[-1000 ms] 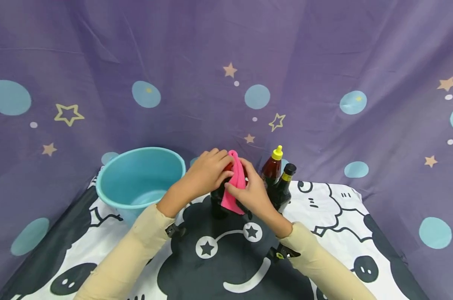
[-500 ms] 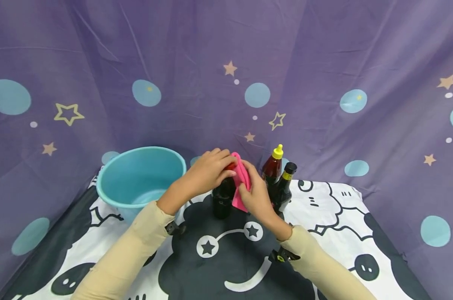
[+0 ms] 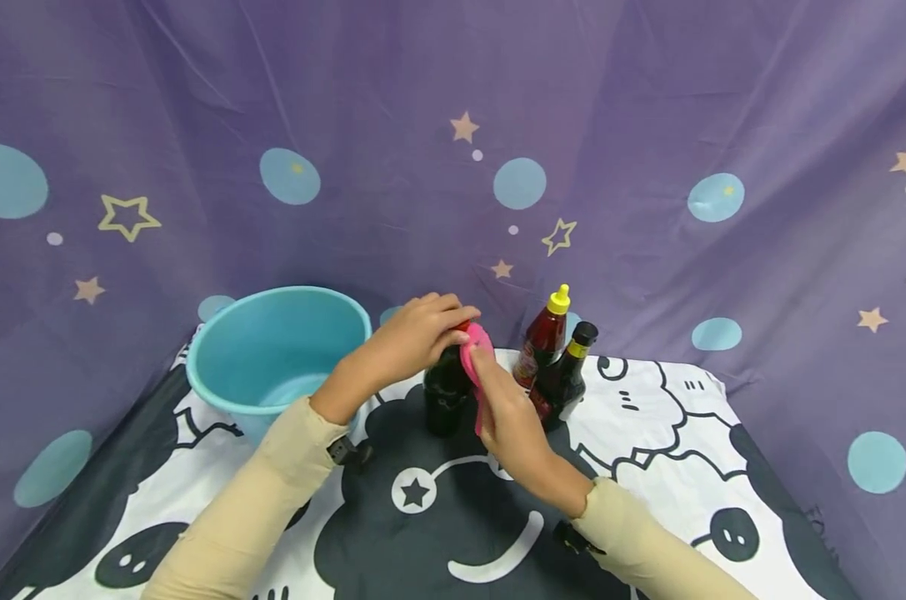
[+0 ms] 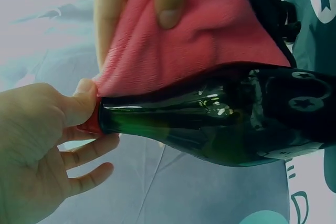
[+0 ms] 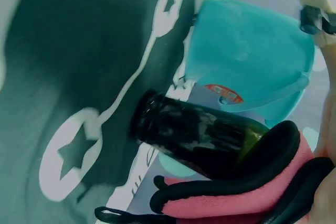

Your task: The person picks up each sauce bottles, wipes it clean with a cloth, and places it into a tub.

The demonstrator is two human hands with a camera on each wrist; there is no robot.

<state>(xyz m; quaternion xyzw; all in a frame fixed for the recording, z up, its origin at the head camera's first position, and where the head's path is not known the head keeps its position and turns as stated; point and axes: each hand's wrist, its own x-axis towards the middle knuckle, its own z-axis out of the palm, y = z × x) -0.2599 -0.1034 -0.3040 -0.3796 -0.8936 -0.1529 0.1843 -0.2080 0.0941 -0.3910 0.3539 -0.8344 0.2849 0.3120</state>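
A dark green glass bottle [image 3: 445,400] with a red cap stands on the patterned tablecloth [image 3: 648,433]. My left hand [image 3: 415,337] grips its capped top; the thumb and fingers pinch the red cap [image 4: 93,121] in the left wrist view. My right hand [image 3: 508,417] presses a pink cloth [image 3: 473,358] with black edging against the bottle's right side. That pink cloth [image 4: 199,40] lies over the bottle's shoulder [image 4: 220,124]. In the right wrist view the bottle [image 5: 199,137] runs above the cloth [image 5: 247,200].
A light blue bucket [image 3: 276,354] stands at the left, close to my left forearm. Two sauce bottles, one with a yellow cap [image 3: 546,333] and one with a black cap [image 3: 565,375], stand just right of the hands. A purple starred curtain [image 3: 453,125] closes the back.
My right hand has slid the pink cloth round the bottle's side, so the cloth now shows edge-on. The left hand stays on the cap.
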